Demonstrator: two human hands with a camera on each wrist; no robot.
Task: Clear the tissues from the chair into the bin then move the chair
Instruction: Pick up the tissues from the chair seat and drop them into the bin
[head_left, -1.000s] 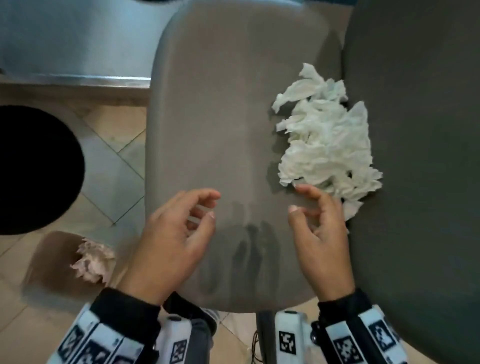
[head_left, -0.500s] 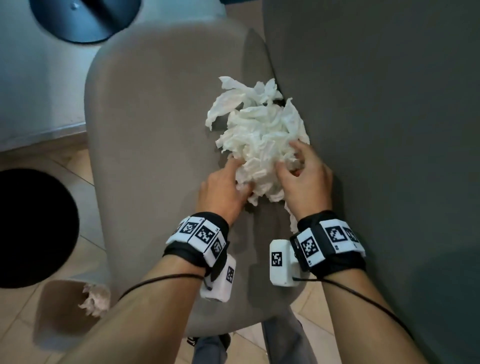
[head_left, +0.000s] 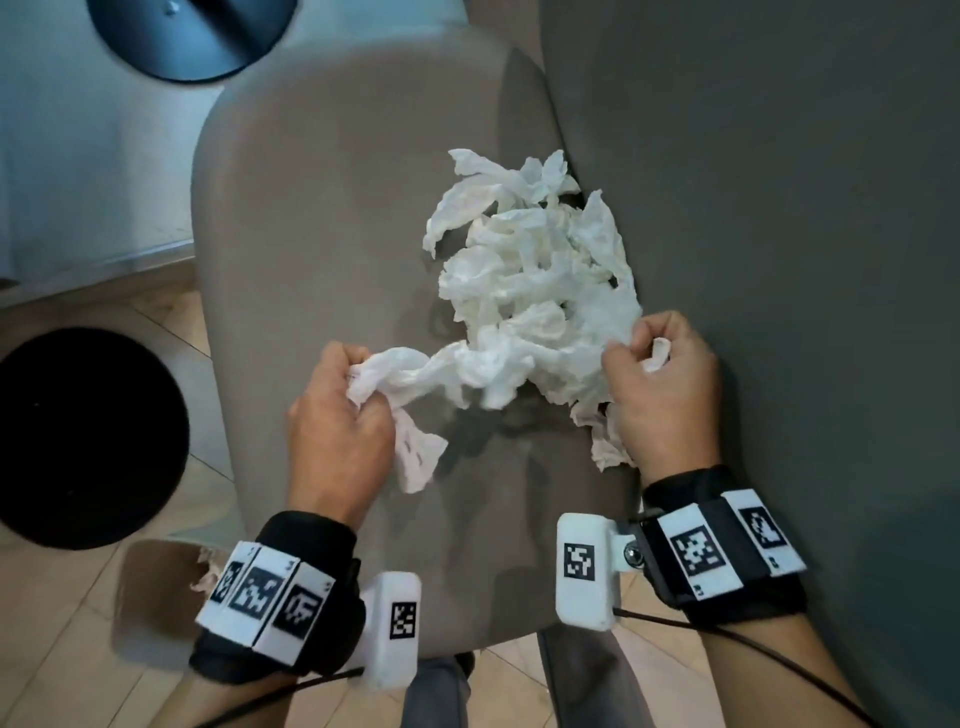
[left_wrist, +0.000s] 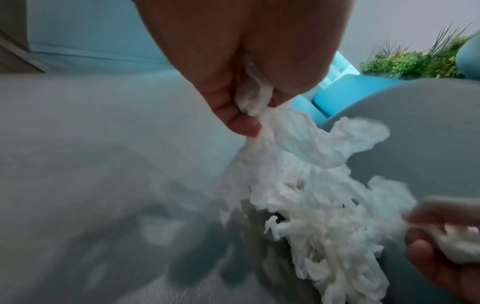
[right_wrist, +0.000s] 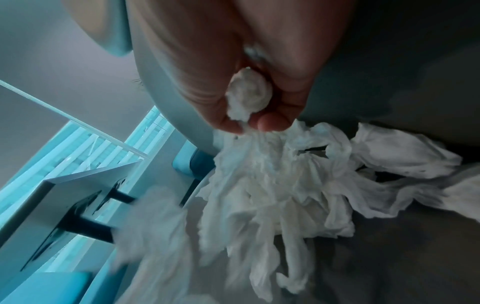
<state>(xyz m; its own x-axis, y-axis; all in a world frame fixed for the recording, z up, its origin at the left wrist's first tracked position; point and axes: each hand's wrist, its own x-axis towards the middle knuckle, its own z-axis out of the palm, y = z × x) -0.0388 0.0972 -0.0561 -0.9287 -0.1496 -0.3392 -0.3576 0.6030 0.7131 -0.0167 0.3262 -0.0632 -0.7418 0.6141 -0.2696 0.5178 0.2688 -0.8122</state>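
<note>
A heap of crumpled white tissues lies on the grey chair seat, against the dark backrest. My left hand grips the near-left end of the heap, fingers curled round a twisted strand. My right hand clutches the near-right edge of the tissues. Both hands sit at the front of the pile. The bin stands on the floor at lower left, partly hidden by my left wrist, with a tissue inside it.
A black round stool or base sits on the wooden floor left of the chair. Another dark round base lies beyond the seat's far edge. The backrest walls off the right side.
Both hands reached forward into the tissue pile and closed on it. They have since drawn back and apart, stretching the near edge of the heap.
</note>
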